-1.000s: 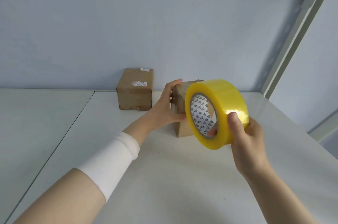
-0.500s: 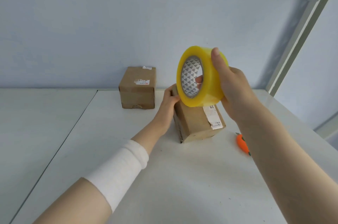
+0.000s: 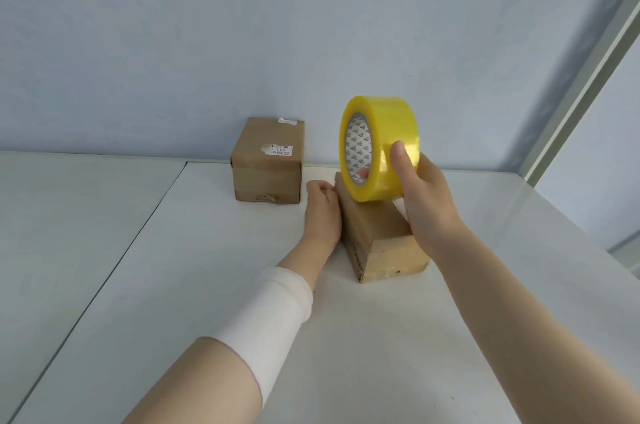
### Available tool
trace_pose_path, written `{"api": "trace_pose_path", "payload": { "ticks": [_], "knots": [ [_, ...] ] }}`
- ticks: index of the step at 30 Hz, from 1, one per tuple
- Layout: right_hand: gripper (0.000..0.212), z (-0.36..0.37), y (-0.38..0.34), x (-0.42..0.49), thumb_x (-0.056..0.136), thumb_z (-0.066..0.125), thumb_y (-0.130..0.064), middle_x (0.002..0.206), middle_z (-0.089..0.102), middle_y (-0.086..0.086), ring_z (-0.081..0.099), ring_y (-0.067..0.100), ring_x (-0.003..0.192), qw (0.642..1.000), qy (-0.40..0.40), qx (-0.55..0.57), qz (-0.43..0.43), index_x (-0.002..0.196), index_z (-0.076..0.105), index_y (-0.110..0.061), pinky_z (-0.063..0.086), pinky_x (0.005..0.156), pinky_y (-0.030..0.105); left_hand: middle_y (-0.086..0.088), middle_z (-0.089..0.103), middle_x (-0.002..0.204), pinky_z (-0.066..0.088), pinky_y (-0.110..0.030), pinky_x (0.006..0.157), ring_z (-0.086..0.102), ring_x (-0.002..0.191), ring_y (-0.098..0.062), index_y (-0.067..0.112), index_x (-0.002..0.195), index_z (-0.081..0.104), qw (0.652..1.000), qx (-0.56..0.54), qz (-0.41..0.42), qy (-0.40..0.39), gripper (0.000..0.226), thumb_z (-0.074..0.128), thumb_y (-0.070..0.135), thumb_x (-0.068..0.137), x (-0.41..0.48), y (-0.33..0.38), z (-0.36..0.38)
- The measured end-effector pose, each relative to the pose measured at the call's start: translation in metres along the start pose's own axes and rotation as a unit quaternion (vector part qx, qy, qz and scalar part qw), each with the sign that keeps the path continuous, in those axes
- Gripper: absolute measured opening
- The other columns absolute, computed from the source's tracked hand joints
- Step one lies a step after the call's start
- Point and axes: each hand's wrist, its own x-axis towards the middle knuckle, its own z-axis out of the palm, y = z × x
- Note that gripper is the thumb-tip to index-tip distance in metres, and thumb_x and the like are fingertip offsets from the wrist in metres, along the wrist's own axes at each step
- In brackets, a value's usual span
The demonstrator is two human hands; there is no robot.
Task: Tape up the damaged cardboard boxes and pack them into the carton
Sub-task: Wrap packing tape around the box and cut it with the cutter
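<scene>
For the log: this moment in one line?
right hand: grips tape roll over near box | left hand: rests against near box | far box: untouched

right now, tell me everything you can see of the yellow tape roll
The yellow tape roll is a glossy, translucent reel on a white core printed with grey triangles. It is held on edge, core opening facing left, above the nearer cardboard box; whether they touch is unclear. The right hand grips it, thumb on the outer face, a fingertip inside the core.
</scene>
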Motion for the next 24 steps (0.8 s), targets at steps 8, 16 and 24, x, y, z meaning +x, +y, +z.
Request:
{"api": "trace_pose_path", "payload": {
  "ticks": [8, 16, 24],
  "knots": [
    [0.034, -0.012, 0.007, -0.009, 0.072, 0.050, -0.051, 0.066, 0.072, -0.012, 0.067, -0.001, 0.066, 0.998, 0.029, 0.024, -0.052, 0.082, 0.063, -0.022, 0.050, 0.060, 0.012, -0.008, 0.062, 0.107, 0.046, -0.027, 0.084, 0.057, 0.099, -0.018, 0.003, 0.110, 0.057, 0.991, -0.128, -0.001, -0.037, 0.033, 0.036, 0.028, 0.101, -0.013, 0.025, 0.015],
    [0.025, -0.012, 0.011, -0.008, 0.081, 0.053, -0.046, 0.070, 0.072, -0.014, 0.068, 0.001, 0.072, 0.997, 0.031, 0.024, -0.068, 0.078, 0.065, -0.025, 0.053, 0.064, 0.016, -0.010, 0.059, 0.104, 0.047, -0.026, 0.082, 0.055, 0.097, -0.018, -0.002, 0.114, 0.054, 0.990, -0.134, 0.001, -0.035, 0.038, 0.027, 0.023, 0.103, -0.024, 0.031, 0.019],
    [0.045, -0.010, 0.013, -0.019, 0.073, 0.046, -0.063, 0.056, 0.062, -0.010, 0.058, 0.004, 0.060, 0.981, 0.160, 0.024, -0.109, 0.066, 0.058, -0.021, 0.050, 0.057, 0.018, 0.008, 0.054, 0.089, 0.042, -0.001, 0.062, 0.052, 0.086, -0.005, -0.002, 0.114, 0.056, 0.992, -0.123, 0.002, -0.040, 0.034, 0.030, 0.014, 0.100, -0.020, 0.032, 0.019]
  ]
}}
